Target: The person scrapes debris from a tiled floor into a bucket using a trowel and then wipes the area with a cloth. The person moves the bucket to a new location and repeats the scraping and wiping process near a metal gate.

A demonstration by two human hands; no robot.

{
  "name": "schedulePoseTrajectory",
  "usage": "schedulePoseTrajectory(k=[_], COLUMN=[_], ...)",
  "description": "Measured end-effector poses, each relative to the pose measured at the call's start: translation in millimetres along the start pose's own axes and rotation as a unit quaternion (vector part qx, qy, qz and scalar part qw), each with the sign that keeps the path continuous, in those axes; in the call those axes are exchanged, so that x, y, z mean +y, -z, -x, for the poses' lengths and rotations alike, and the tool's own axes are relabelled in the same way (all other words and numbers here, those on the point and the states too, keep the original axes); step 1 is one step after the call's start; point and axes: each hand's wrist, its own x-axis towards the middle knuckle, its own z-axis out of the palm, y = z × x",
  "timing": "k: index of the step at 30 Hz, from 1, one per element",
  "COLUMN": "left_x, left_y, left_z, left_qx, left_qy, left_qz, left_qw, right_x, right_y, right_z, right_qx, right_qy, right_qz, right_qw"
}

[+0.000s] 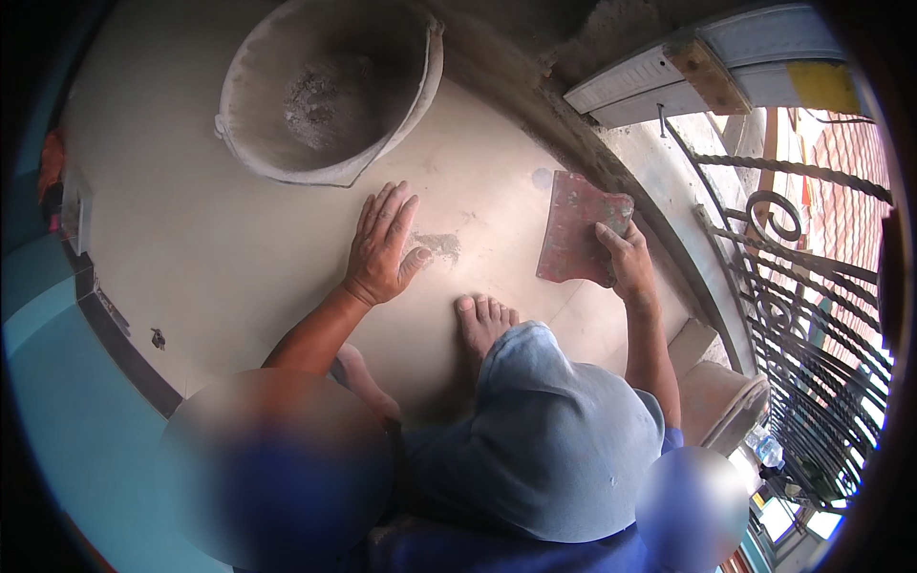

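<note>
My right hand [629, 267] grips a flat, reddish, worn scraper [581, 229] by its right edge, thumb on top, and holds it near the wall's foot. The scraper's broad straight edge points left. My left hand [384, 239] is open, fingers stretched out, over or on the pale floor; whether the palm touches it is hard to tell. Beside its thumb lies a smear of grey grit [439, 245]. Just beyond the fingertips stands a large dusty bucket [246, 134] with a wire handle, holding some grey powder [320, 105].
My bare foot [487, 313] rests on the tiled floor [153, 229]. Along the right runs a ledge with a twisted metal grille [812, 258]. A grey-white plank frame [630, 84] juts in at the upper right. A dusty container [721, 401] sits beside my right arm. At left is a teal wall [67, 382].
</note>
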Motion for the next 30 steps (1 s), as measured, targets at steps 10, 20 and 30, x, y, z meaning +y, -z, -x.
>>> schedulePoseTrajectory(k=[10,20,30], left_x=[6,23,99], left_y=[-46,-63,-22], left_z=[15,2,-52], left_qx=[-0.052,-0.035,-0.084], left_qy=[0.071,0.15,0.115], left_qz=[-0.012,-0.003,0.019], left_qw=[0.996,0.988,0.99], right_x=[54,75,10], right_y=[-119,-191,-160], right_z=[14,24,65], right_qx=[-0.008,-0.003,0.003], right_qy=[0.102,0.037,0.014], right_qz=[0.025,-0.126,-0.293], right_qw=[0.994,0.991,0.956])
